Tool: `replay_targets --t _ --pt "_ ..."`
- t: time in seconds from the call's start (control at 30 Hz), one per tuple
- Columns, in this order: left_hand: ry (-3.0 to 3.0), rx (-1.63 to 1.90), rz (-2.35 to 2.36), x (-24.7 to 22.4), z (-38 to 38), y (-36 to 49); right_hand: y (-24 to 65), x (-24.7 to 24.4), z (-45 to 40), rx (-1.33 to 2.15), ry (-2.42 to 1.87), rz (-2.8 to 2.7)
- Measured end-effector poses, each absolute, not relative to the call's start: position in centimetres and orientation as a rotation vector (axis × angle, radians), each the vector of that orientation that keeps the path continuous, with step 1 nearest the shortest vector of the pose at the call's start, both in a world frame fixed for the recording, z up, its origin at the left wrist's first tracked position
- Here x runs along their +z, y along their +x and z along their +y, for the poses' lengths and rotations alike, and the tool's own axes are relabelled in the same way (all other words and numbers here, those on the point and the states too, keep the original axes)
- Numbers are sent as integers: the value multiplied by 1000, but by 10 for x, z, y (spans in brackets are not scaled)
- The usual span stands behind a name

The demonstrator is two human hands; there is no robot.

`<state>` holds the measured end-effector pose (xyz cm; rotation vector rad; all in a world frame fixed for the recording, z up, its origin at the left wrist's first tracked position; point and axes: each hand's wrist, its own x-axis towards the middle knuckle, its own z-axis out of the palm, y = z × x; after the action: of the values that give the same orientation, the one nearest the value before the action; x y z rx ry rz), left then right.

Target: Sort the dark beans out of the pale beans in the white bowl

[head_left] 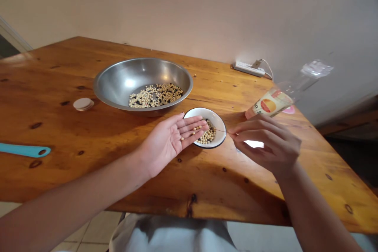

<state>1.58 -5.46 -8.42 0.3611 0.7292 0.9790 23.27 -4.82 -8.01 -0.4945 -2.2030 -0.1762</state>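
Left grip (pixel 163 141) lies open, palm up, over the small bowl (pixel 217 120) so strays land in it, a few beans (pixel 196 128) on the fingers; right grip (pixel 267 143), just right of the bowl, pinches a thin wire (pixel 221 130) aimed at them.

The small white bowl (pixel 217 119) has a black rim and cream beans (pixel 207 136); the thread (pixel 221 130) looks reddish; the table (pixel 88 177) is orange-brown, dark-knotted.

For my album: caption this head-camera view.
Left hand, palm up, holds pale beans over a white enamel bowl; steel basin behind.
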Motion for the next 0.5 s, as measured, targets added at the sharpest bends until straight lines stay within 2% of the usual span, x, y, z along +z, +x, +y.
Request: replay_targets --t 0.5 --pt "373 976 723 -86 -55 15 234 -82 -48 -206 -556 -2304"
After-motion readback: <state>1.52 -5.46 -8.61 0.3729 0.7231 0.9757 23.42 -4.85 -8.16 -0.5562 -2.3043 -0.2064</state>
